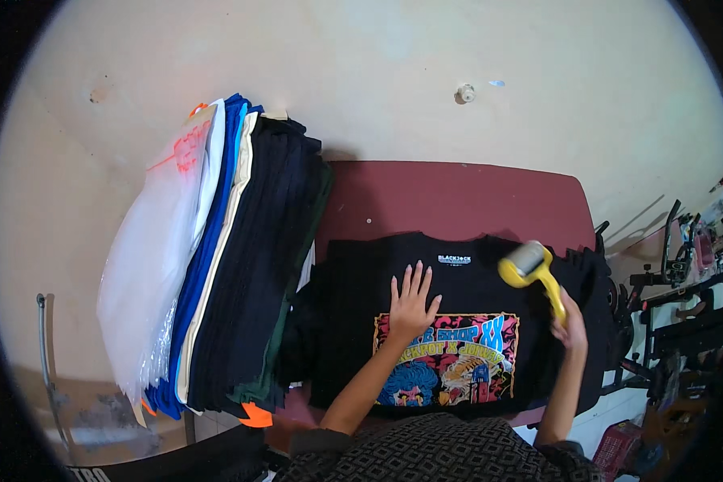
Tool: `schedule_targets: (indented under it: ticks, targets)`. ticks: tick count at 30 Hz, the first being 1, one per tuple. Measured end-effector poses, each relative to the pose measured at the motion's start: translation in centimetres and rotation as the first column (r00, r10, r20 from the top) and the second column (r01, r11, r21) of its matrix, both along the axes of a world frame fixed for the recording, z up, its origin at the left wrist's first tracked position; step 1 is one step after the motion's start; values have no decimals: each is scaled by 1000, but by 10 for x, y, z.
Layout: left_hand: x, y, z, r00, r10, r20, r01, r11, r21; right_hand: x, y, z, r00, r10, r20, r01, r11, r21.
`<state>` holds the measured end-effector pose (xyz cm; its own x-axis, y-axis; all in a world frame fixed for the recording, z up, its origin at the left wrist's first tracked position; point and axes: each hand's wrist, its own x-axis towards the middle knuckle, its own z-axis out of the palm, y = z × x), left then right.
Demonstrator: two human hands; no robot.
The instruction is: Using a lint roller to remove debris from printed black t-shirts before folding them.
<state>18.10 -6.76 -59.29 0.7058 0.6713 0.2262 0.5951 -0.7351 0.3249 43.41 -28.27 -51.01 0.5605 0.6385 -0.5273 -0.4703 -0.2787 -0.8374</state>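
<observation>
maroon table [458, 197] | centre: black printed T-shirt [470, 287], laid flat | left: garment stack [245, 257]

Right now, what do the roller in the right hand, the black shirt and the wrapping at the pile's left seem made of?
Roller: frame probably smooth plastic, evenly yellow; the grey roll's material is unclear.
Shirt: matte fabric, perhaps cotton, lying limp without shine.
Wrapping: likely thin plastic film, milky, see-through, with shiny creases.

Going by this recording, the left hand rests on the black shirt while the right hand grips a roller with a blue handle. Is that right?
Not quite: the handle of the roller is yellow, not blue, as the head view shows. The right hand does grip it, and the left hand rests on the black shirt.
</observation>
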Motion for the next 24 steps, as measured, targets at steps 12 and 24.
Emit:
schedule_targets:
  ticks: [12, 24]
  targets:
    - [0, 4, 4, 999, -5, -34, 3, 998, -64, -47, 331, -55, 752, 525, 400, -555, 831, -46]
    - [1, -2, -2, 1000, -19, 3, 19, 1000, 9, -105, 134, -44, -55, 296, 954, -328, 897, -297]
